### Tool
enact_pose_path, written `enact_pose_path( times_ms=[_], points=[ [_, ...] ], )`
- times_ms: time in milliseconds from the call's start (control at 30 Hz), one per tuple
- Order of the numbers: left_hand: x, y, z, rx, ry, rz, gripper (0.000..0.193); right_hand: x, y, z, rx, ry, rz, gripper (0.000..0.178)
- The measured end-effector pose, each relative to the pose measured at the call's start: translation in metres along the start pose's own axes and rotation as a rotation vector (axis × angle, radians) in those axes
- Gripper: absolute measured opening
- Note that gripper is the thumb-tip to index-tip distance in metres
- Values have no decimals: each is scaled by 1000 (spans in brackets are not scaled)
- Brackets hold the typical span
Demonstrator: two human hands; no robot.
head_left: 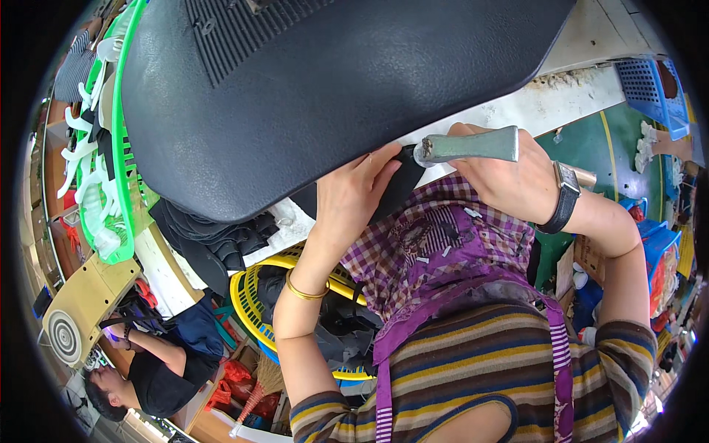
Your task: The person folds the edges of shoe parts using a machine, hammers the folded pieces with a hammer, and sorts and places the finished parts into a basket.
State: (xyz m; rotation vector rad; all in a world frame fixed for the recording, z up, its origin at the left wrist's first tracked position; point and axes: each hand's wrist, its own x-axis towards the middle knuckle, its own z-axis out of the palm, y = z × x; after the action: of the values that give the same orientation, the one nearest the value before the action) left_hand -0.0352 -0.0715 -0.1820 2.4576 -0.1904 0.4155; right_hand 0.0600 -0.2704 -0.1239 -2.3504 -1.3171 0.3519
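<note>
My right hand [509,177], with a black watch on its wrist, is closed round a hammer [480,146] with a worn grey metal head. The hammer's round face is close to a black flat piece [399,184] at the edge of the white worktable [569,100]. My left hand [347,192], wearing a gold bangle, is closed on that piece, its thumb and fingers pressing together. A large smooth black panel [310,103] with a ribbed patch hangs over the work and hides part of the table and some left fingertips.
Dark cut pieces [203,236] lie heaped left of my hand. A yellow basket [255,317] of black pieces stands below the table edge. At the left are a green basket [122,221] with white parts and a seated co-worker [159,376]. A blue crate [650,92] is far right.
</note>
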Motion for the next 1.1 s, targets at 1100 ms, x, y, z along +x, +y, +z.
enact_pose_path(
  times_ms=[1100],
  points=[
    [32, 35, 5, 99, -241, -51, 16, -21, -13, 34, 93, 204, -64, 16]
  ],
)
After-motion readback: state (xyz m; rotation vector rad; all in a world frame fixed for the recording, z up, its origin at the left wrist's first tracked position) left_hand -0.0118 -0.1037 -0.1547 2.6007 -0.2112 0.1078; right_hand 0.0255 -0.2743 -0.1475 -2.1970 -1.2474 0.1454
